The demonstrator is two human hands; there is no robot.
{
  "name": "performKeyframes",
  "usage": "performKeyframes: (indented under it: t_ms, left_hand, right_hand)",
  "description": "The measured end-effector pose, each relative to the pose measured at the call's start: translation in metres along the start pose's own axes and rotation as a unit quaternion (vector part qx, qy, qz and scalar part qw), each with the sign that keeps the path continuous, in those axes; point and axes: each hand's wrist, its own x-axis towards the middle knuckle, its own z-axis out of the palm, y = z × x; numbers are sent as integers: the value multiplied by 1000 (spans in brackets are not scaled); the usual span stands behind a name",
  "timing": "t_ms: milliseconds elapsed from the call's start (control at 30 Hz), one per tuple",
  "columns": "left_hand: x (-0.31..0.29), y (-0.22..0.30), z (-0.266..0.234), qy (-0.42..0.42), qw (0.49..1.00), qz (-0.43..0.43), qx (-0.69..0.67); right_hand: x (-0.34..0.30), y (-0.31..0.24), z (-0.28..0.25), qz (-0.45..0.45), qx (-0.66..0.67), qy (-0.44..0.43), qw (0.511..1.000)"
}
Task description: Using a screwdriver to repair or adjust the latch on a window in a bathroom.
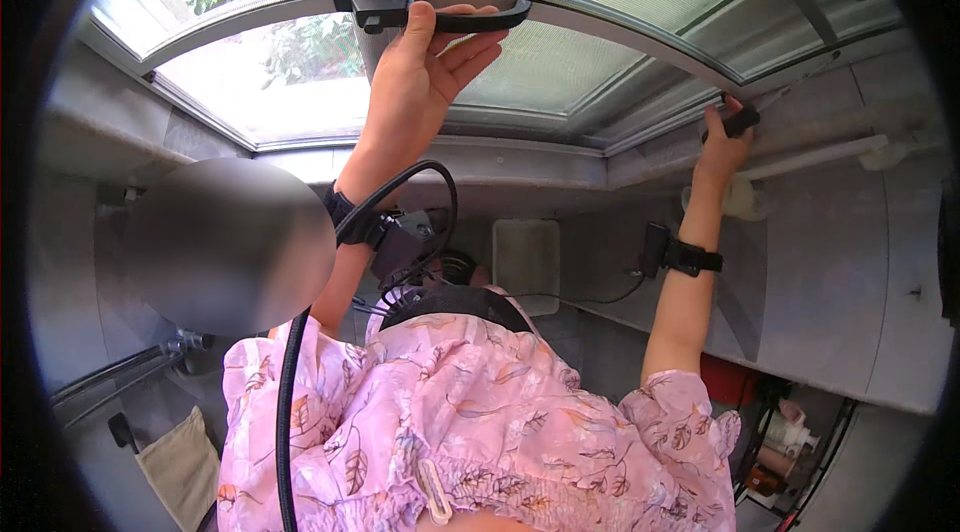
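Head view: at 12 o'clock, holds the handle (518, 14) on the window (545, 70) with left hand (418, 80), thumb in front and fingers loose. At 2 o'clock, curls right hand (722, 144) round a black part (745, 120); cannot tell how tight. Best to wrap fingers fully and move gently. Shows no brand, label or writing to read.

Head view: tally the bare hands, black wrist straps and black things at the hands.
Bare hands: 2 (left hand, right hand)
Black wrist straps: 2 (left strap, right strap)
Black things at the hands: 2 (window handle, small black piece)
Total: 6
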Motion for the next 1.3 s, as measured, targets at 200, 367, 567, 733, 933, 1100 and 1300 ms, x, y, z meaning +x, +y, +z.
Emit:
performKeyframes:
  t_ms: [200, 367, 567, 733, 933, 1100, 1300]
  left_hand:
    - [3, 5, -5, -2, 1000, -8, 8]
    - [3, 11, -17, -7, 997, -76, 29]
    - [-15, 29, -68, -30, 970, -184, 159]
    - [-53, 56, -152, 85, 974, -119, 171]
    - [-131, 126, -166, 314, 923, 57, 214]
    - [-189, 126, -169, 409, 891, 74, 182]
    - [-232, 100, -159, 457, 871, 79, 165]
  right_hand:
    - [-31, 3, 3, 62, 122, 39, 990]
    - [-84, 24, -9, 140, 140, -66, 978]
    - [-123, 10, -38, 224, 122, -104, 961]
    - [-139, -3, -42, 232, 93, -213, 944]
    - [-147, -1, -31, 243, 19, -387, 889]
    - [-154, -8, -14, 223, 5, -465, 857]
    - [-164, 9, -10, 210, 1, -529, 822]
